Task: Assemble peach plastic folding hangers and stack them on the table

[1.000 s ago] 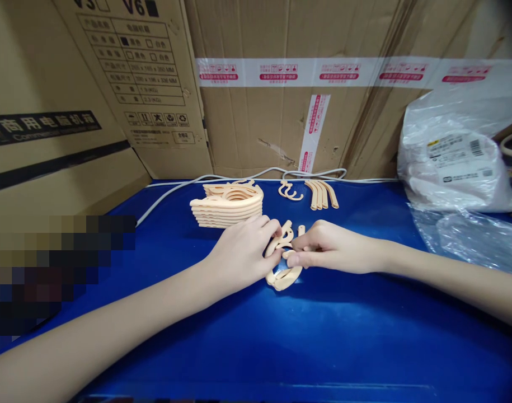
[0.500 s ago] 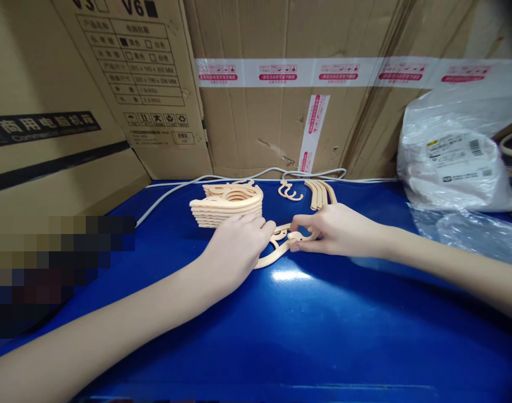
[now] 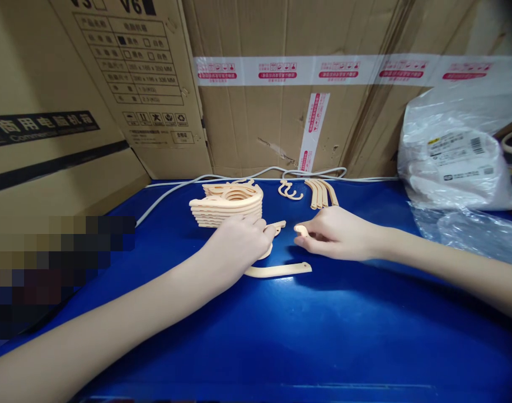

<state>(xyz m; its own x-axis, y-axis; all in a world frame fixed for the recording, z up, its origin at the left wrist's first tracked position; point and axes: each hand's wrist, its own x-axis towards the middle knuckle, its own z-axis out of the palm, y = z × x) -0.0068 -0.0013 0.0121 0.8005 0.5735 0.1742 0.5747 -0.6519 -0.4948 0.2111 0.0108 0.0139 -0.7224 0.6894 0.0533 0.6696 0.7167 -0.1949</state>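
My left hand (image 3: 245,243) is closed over beige plastic parts of a folding hanger (image 3: 280,226), most of which it hides. One curved hanger arm (image 3: 281,271), with a hole at its end, sticks out below that hand toward the right. My right hand (image 3: 335,232) pinches a small beige hanger hook (image 3: 301,230) between thumb and fingers, and only its end shows. A gap separates this hook from the parts under my left hand. Just behind my left hand stands a neat stack of beige hangers (image 3: 226,210).
Two loose hooks (image 3: 290,191) and several loose hanger arms (image 3: 320,195) lie at the back of the blue table (image 3: 281,336). A white cable (image 3: 167,198) runs along the cardboard (image 3: 256,123). At right sits a plastic bag (image 3: 457,157); at left, a large carton (image 3: 92,89).
My right hand has drawn the hook slightly right, away from the hanger parts. The hanger arm's free end has swung down toward me and now lies apart from the right hand.
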